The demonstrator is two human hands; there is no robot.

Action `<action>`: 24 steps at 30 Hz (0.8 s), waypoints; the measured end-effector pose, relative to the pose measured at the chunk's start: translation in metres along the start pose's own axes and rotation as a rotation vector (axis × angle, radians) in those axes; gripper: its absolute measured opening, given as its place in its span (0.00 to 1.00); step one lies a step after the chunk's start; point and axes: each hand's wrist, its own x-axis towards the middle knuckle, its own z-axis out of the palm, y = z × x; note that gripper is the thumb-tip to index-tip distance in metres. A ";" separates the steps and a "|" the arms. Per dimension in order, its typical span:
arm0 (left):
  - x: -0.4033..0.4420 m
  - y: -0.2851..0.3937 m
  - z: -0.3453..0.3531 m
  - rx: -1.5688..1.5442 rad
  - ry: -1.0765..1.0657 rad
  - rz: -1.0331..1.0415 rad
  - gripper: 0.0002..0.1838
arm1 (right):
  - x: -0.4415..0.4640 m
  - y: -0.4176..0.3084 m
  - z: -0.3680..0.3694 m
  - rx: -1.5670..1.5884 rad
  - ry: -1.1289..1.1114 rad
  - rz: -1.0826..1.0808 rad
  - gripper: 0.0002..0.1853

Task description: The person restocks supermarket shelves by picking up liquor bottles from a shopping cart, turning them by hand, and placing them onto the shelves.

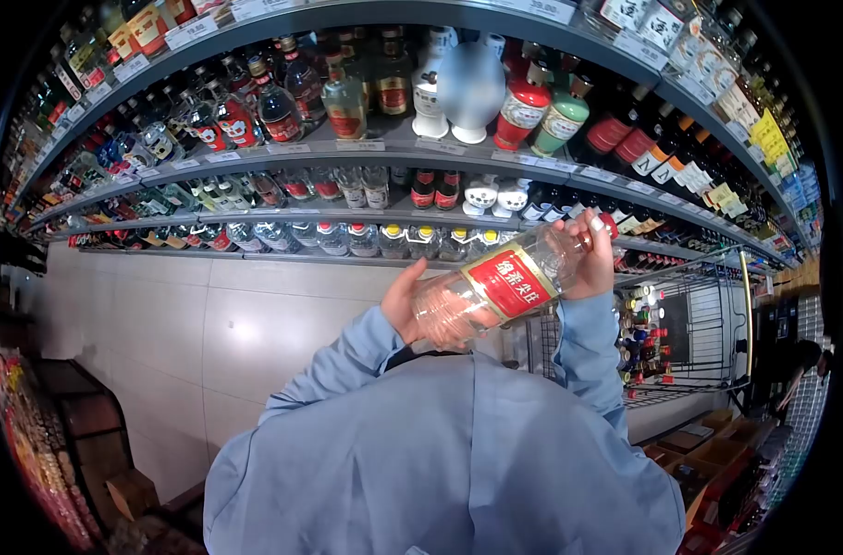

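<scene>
1 btl point(509, 280) gripped by 2 hands, L hand point(408, 302) at base, R hand point(591, 252) at neck

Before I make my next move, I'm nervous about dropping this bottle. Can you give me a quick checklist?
1. Left hand holding the bottle near its base: ok.
2. Right hand up at the neck end: ok.
3. Red cap on: ok.
4. Cap screwed tight: cannot tell.
5. Bottle upright: not ok, it is tilted.
6. Enough free room in the shopping cart, which has bottles in it: cannot tell.
</scene>
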 end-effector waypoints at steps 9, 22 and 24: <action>-0.038 0.034 -0.021 -0.137 -0.053 0.123 0.43 | 0.034 0.050 0.055 -0.059 -0.044 0.124 0.13; -0.001 0.053 -0.006 -0.140 0.182 0.188 0.39 | 0.092 0.040 0.038 0.106 -0.031 0.227 0.16; 0.012 0.059 0.009 -0.177 0.191 0.194 0.40 | 0.096 0.027 0.040 0.076 0.006 0.199 0.16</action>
